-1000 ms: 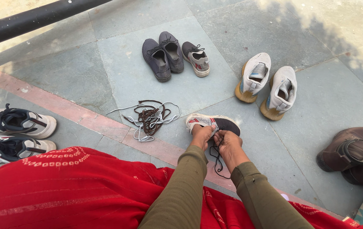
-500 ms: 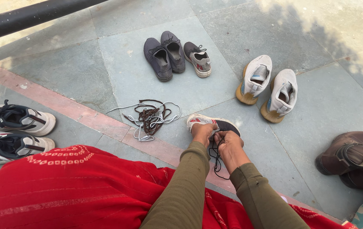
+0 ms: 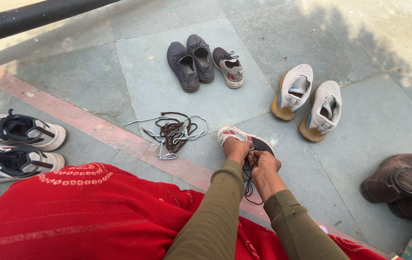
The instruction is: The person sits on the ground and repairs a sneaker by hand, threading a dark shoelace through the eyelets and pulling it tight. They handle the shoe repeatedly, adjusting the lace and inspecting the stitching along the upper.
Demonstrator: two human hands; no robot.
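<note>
Pinching a dark lace [image 3: 249, 179] between closed fingers, the left hand [image 3: 236, 149] and right hand [image 3: 264, 163] meet over a white sneaker [image 3: 244, 139] with red trim, apparently steadying it on the paving while the lace is worked. That sneaker lies just right of a tangle of loose laces [image 3: 173, 135]; its long axis runs slantwise, toe pointing up-left toward the tangle, heel hidden beneath the hands. Beyond the tangle stand three grey shoes [image 3: 201, 61]; further right, a pale tan-soled pair [image 3: 308, 101]

No packages, labels, signs or screens show anywhere on this paved floor.
</note>
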